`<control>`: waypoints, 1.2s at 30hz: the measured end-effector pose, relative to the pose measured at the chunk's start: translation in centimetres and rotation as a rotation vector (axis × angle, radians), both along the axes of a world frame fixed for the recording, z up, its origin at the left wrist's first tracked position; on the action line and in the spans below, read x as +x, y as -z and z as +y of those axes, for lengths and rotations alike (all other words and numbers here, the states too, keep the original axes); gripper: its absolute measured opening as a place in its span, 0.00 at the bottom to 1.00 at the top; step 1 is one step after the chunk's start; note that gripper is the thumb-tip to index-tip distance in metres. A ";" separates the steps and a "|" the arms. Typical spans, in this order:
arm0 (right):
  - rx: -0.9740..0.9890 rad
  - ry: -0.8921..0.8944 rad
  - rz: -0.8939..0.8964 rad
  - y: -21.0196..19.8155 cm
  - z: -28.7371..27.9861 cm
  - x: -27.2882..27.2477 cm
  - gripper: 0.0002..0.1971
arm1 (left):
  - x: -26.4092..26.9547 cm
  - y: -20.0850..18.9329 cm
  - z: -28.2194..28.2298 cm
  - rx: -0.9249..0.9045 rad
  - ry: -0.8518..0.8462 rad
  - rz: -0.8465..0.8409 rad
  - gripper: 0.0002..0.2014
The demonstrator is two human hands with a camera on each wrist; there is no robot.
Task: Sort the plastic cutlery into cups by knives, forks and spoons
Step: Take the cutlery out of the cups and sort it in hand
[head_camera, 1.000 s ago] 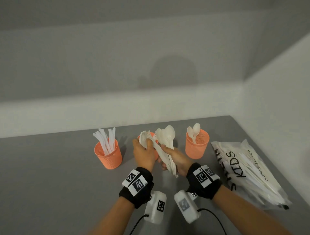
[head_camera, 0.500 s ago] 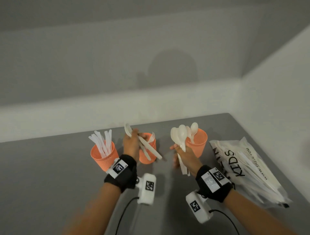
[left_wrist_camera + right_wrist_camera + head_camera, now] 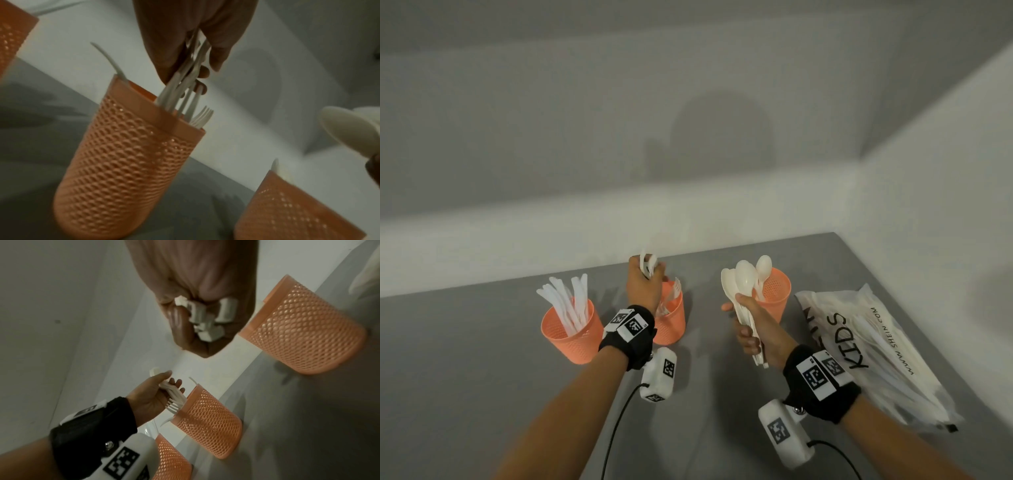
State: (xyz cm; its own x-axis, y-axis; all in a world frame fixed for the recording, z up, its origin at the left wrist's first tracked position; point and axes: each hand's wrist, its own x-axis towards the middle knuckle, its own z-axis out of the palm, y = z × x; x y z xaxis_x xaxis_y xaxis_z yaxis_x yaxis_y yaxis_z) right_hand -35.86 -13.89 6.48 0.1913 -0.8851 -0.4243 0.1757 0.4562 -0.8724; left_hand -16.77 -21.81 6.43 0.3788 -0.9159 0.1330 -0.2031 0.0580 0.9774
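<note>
Two bunches have been split apart: forks (image 3: 185, 91) are gripped by the left hand (image 3: 642, 287) over the middle cup (image 3: 671, 322), spoons (image 3: 743, 284) clamped in the right hand (image 3: 751, 325) beside the right cup (image 3: 775, 294).

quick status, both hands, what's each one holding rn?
Left hand: grips a bunch of white plastic forks, tines down in the middle orange mesh cup.
Right hand: grips a bundle of white plastic spoons.
</note>
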 end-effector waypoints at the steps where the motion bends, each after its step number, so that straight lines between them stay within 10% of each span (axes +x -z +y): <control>1: 0.016 0.000 -0.016 0.1 0.0 -0.1 0.18 | 0.1 0.3 0.0 0.025 0.013 -0.054 0.11; 11: 0.015 -0.073 -0.159 0.3 0.0 0.7 0.24 | 0.0 -1.2 2.7 -0.070 0.051 -0.457 0.19; 18: -0.018 -0.231 -0.216 -0.5 0.8 2.2 0.21 | -4.4 -2.7 6.6 0.163 0.450 0.061 0.07; 23: -0.018 -0.269 -0.232 -1.1 1.4 2.4 0.28 | -4.9 -2.2 7.4 0.183 0.446 0.108 0.09; 28: -0.205 -0.128 0.098 -0.8 1.7 2.2 0.18 | -5.0 -1.4 7.3 0.065 0.194 0.003 0.06; 36: -0.671 -0.140 0.754 0.9 1.9 2.2 0.16 | -5.6 -1.5 8.0 0.213 0.157 0.445 0.10</control>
State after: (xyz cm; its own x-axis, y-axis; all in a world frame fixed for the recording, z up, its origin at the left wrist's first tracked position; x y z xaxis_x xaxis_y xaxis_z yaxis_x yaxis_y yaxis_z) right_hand -33.68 -12.01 5.59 0.1995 -0.9750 0.0983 -0.5428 -0.1935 -0.8173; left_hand -22.35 -13.82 7.93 0.2124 -0.9553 -0.2054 0.2305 -0.1553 0.9606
